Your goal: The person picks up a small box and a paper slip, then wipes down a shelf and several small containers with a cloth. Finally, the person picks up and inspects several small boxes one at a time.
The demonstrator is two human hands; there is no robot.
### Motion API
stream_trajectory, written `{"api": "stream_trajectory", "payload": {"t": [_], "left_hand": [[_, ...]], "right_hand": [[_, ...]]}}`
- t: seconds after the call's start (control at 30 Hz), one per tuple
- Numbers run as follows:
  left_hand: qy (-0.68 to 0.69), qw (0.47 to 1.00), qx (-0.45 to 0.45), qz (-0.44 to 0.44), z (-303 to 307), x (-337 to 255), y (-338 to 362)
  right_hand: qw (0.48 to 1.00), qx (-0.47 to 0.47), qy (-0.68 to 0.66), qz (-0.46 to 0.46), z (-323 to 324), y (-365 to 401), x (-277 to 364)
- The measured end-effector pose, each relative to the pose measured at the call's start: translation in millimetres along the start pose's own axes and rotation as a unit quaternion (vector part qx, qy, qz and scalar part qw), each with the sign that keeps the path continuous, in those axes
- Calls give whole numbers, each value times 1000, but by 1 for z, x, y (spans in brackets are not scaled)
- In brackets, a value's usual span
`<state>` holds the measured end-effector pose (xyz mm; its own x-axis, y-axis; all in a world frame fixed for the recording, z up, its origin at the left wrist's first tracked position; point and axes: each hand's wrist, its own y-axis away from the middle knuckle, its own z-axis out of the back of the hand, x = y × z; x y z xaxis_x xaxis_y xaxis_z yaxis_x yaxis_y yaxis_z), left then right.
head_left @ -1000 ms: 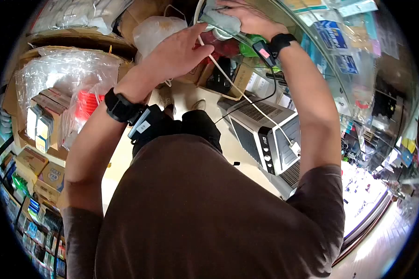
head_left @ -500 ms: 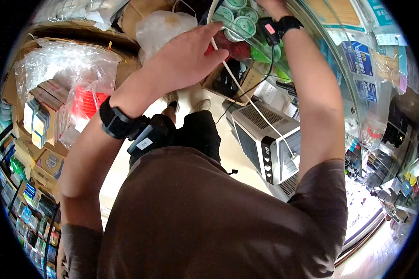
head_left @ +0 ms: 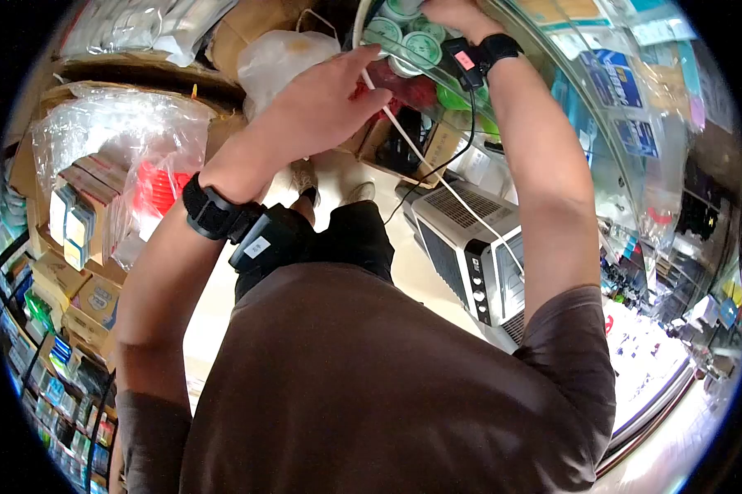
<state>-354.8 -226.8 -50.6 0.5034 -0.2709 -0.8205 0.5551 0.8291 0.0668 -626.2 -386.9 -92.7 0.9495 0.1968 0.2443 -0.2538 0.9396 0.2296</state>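
My left hand [head_left: 326, 100] is at the upper middle, thumb and index finger apart, beside a white cord [head_left: 404, 132] and the rim of a glass case [head_left: 503, 82]. Nothing shows in its grip. At the top edge my right hand [head_left: 462, 18] reaches in over round tubs with green and white lids [head_left: 421, 49]; its fingers are partly cut off by the frame, so their grip is hidden. Something red and a bright green item [head_left: 455, 99] lie below the tubs.
A grey box-shaped appliance [head_left: 462, 239] stands on the floor, right of my legs. Open cartons with clear plastic and red items [head_left: 161, 188] are at the left, above packed shelves [head_left: 58, 395]. A white plastic bag [head_left: 280, 62] is near my left hand. Packaged goods hang at the right.
My right hand has moved slightly left and down, showing more of it. My left hand has shifted a little left. The view has shifted slightly.
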Motion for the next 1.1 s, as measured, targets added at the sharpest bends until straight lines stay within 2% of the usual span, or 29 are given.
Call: {"api": "stream_trajectory", "payload": {"t": [0.03,0.07,0.1,0.17,0.27,0.4,0.5,0.63,0.77,0.8,0.9,1.1], "left_hand": [[-4,1000,11,12,2,-2,-1],[-7,999,23,25,3,-4,-2],[-1,999,23,22,4,-4,-3],[12,999,24,20,4,-3,-2],[23,999,36,9,7,-3,-3],[10,999,40,2,8,-3,-3],[22,999,46,1,8,-3,-6],[14,999,34,-13,5,0,-7],[27,998,50,-12,8,-3,-8],[15,999,46,-19,7,-2,-8],[-9,999,39,-30,5,2,-8],[-2,999,32,-25,5,3,-7]], "right_hand": [[999,47,9,0,7,7,2],[990,-69,-46,116,-25,5,-22],[973,-37,-49,223,-20,11,-22],[969,-53,-60,233,-20,37,-21],[948,-21,-73,308,2,70,-2],[968,-22,-118,219,11,82,4],[974,-69,-61,208,0,65,9],[975,-152,-82,142,-17,51,9],[983,-136,-105,60,-13,36,13],[986,-104,-125,42,-5,37,16],[981,-137,-124,59,-29,14,-26],[970,-207,-129,-14,-45,8,-67]]}}
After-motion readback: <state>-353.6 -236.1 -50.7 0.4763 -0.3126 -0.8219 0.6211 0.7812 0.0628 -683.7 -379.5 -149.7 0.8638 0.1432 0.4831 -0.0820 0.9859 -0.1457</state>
